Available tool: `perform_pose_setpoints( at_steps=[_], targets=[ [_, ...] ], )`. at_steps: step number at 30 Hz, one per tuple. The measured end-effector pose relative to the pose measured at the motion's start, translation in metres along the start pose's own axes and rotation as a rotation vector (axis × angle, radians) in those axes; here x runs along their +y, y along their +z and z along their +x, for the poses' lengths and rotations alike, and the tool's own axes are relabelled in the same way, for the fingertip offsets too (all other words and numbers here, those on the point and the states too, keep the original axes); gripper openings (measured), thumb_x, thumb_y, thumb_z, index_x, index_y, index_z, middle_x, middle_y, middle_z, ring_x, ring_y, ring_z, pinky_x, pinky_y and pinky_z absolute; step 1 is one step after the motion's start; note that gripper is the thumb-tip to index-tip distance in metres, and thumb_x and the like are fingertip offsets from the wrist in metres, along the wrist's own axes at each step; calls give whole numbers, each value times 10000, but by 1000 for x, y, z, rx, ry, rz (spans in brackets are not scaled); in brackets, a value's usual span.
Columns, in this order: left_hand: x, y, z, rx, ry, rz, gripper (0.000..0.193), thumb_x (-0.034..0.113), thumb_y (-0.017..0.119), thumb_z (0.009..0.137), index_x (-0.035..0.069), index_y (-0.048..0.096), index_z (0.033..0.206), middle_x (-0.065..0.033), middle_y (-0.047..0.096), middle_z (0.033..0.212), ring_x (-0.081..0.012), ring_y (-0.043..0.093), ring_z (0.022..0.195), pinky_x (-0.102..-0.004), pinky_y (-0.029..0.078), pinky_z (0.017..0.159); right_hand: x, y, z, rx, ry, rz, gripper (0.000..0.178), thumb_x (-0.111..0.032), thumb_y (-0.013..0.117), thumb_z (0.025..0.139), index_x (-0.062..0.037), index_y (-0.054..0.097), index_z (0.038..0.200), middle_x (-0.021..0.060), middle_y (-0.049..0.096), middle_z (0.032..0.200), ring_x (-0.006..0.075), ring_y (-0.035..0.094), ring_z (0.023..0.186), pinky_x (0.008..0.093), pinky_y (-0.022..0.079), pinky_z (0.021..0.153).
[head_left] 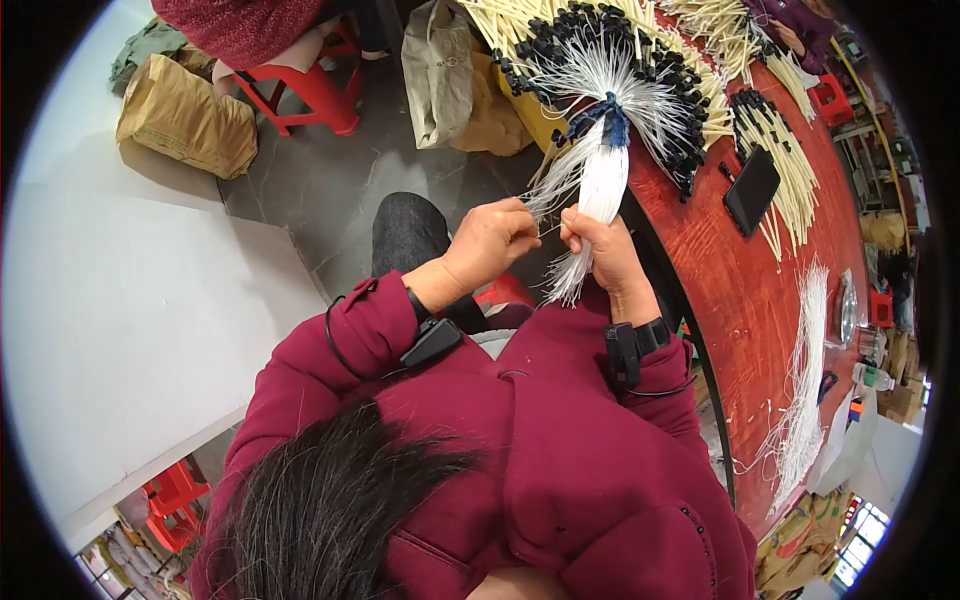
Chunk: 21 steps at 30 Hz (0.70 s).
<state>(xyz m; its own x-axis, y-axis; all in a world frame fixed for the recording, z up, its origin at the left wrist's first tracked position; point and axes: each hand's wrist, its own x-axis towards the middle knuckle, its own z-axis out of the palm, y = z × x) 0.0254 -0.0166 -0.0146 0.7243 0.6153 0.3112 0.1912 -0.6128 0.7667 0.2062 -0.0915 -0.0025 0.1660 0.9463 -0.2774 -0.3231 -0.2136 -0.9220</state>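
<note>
A thick bundle of white strings point(603, 180) hangs off the table's edge toward me, bound near its top by a dark blue cloth tie point(606, 122). My right hand point(612, 252) is closed round the lower part of the bundle, thumb on top, and the cut ends fan out below the fist. Left of it, my left hand point(492, 245) has its fingers pinched together at a few loose strands point(550, 188) that splay away from the bundle. Beyond the tie, the strings spread over black-tipped, cream-coloured sticks point(520, 35) piled on the table.
On the red wooden table point(700, 270) at my right lie a black phone point(752, 190), more black-tipped sticks point(790, 170) and a second heap of white strings point(805, 400). A red stool point(310, 95) with a seated person, a brown sack point(185, 115) and a beige bag point(435, 75) stand beyond.
</note>
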Motion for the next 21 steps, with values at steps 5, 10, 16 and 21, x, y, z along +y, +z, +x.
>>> perform_pose_setpoints(
  at_steps=[5, 10, 16, 21],
  targets=[
    [8, -1, -2, -8, -263, -274, 81, 41, 662, 800, -2, 609, 757, -47, 634, 709, -110, 618, 629, -250, 485, 563, -1, -1, 0, -18, -5, -5, 137, -126, 610, 828, -37, 574, 731, 13, 539, 619, 80, 449, 520, 226, 363, 524],
    [12, 2, 3, 22, -415, -625, 87, 63, 644, 839, -15, 619, 811, -16, 635, 716, -75, 617, 658, -219, 490, 571, 0, -1, 1, -22, -3, 3, 144, -132, 608, 829, -41, 568, 724, 9, 528, 611, 80, 446, 519, 227, 359, 523],
    [1, -2, 4, -68, -516, -468, 96, 84, 653, 841, -2, 625, 873, -33, 654, 762, -93, 637, 677, -210, 497, 578, -1, 1, 0, -8, -3, 8, 138, -130, 608, 825, -39, 570, 728, 12, 527, 606, 82, 446, 520, 228, 360, 525],
    [3, -6, 2, -119, -592, -689, 106, 110, 660, 850, 13, 615, 854, -57, 671, 826, -122, 656, 696, -218, 506, 580, -2, -1, 1, -13, 0, 2, 133, -129, 609, 824, -36, 573, 736, 16, 531, 610, 85, 446, 520, 229, 359, 525]
  ],
)
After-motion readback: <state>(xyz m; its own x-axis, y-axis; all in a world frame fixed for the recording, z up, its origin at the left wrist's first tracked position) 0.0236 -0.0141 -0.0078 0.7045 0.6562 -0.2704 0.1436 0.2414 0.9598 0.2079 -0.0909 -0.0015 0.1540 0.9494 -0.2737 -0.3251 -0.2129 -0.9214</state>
